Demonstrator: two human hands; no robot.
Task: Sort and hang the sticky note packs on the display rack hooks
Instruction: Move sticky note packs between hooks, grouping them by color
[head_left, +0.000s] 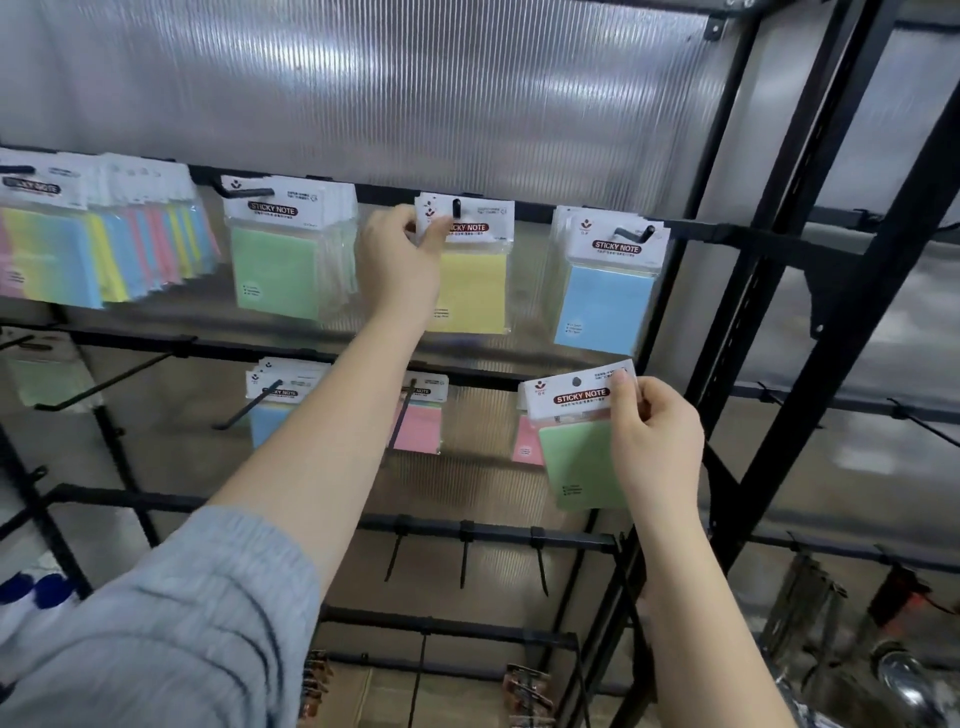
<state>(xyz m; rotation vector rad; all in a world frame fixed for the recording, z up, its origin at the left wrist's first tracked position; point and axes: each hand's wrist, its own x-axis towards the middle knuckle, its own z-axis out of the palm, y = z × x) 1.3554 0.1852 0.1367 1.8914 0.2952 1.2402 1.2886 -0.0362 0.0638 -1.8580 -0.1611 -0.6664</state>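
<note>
On the upper rail our left hand pinches, thumb over fingers, the glossy white header card of a flat yellow pack threaded on a black metal hook. Lower right, our right hand pinches a green pack by its card, off the black rack.

The left hand is on the pack hanging on the top rail's hook. Below and right, the right hand holds another pack before the second rail. More packs hang between both hands.
</note>
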